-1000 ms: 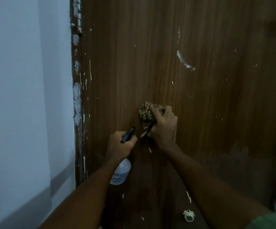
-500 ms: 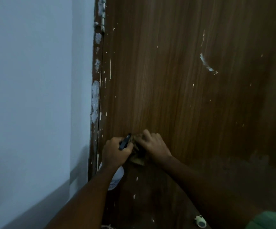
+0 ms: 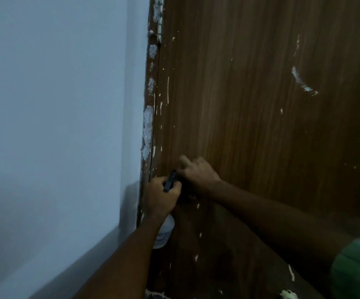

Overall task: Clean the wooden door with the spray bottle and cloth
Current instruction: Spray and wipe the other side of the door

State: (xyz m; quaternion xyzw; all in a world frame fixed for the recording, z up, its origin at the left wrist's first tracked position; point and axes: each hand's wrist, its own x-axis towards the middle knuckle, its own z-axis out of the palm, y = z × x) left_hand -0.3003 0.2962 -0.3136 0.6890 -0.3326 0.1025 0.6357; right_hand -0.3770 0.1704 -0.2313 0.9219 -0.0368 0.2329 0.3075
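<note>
Low by the hinge edge of the door (image 3: pixel 239 104), the left hand (image 3: pixel 159 199) is curled round the light, likely slick bottle (image 3: pixel 164 234) at its neck, the surest hold, while the right hand (image 3: pixel 198 171) seems to press a hidden cloth flat.

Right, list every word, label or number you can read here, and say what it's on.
Label on the spray bottle, held in the left hand: a few dark printed lines, too small and blurred to read.
Wooden door: no text, only white paint specks.
Nothing else carries writing.
</note>
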